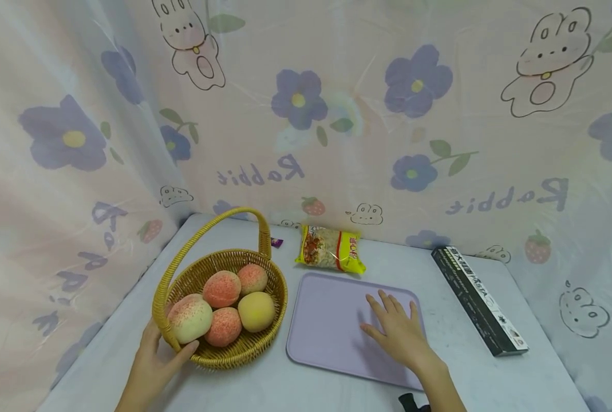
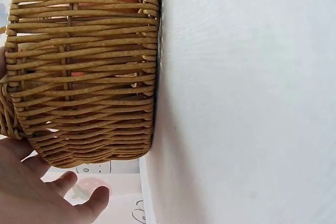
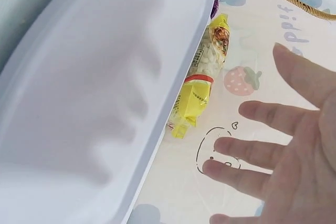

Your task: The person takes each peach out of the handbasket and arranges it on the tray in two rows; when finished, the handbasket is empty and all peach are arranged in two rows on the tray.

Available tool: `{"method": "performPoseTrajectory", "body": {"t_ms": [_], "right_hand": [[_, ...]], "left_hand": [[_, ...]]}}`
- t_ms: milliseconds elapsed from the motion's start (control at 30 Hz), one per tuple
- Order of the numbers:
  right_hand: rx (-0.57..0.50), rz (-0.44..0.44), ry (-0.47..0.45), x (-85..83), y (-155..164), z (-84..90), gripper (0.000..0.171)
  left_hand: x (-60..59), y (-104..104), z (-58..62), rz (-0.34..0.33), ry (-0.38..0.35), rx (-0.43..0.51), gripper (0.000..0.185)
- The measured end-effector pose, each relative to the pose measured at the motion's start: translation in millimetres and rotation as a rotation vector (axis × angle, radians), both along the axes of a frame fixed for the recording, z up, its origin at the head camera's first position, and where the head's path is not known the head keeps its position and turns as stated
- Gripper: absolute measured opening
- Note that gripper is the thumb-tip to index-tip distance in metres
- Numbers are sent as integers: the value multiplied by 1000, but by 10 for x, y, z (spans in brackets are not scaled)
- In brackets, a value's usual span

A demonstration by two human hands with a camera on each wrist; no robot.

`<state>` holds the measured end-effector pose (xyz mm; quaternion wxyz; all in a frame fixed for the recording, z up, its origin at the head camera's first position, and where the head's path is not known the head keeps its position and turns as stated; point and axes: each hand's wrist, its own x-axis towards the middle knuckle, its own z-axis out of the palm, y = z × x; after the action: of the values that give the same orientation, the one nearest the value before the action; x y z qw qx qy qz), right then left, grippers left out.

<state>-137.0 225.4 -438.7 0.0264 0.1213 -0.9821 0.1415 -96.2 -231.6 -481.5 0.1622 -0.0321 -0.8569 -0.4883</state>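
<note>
Though partly hidden, the left hand [image 1: 153, 364] grips the basket [image 1: 228, 360]; the outspread right hand [image 1: 397, 329] obscures part of the tray [image 1: 326, 323].

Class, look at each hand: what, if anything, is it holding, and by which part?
The left hand holds the wicker basket by its rim, at the handle's foot. The right hand, fingers spread over the purple tray, holds nothing.
</note>
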Motion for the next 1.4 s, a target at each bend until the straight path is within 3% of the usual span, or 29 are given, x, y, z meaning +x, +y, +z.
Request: {"method": "performPoseTrajectory", "body": {"t_ms": [267, 400, 600, 767, 967, 1233, 1400], "right_hand": [[-53, 49, 1, -16, 50, 35, 58], [-86, 92, 7, -70, 29, 59, 58], [-169, 181, -22, -206, -92, 139, 58], [-279, 269, -97, -340, -221, 200, 57], [-357, 311, -195, -466, -367, 246, 58], [-409, 433, -233, -685, -745, 438, 56], [-387, 499, -291, -839, -1092, 590, 60]], "left_hand": [[-99, -22, -48, -123, -131, 108, 101], [-116, -7, -55, -149, -127, 127, 104], [-119, 6, -58, -156, -123, 120, 105], [-121, -12, -75, -154, -155, 117, 103], [-106, -29, -63, -139, -176, 107, 104], [-102, -62, -77, -141, -199, 112, 104], [-90, -85, -70, -131, -215, 116, 104]]}}
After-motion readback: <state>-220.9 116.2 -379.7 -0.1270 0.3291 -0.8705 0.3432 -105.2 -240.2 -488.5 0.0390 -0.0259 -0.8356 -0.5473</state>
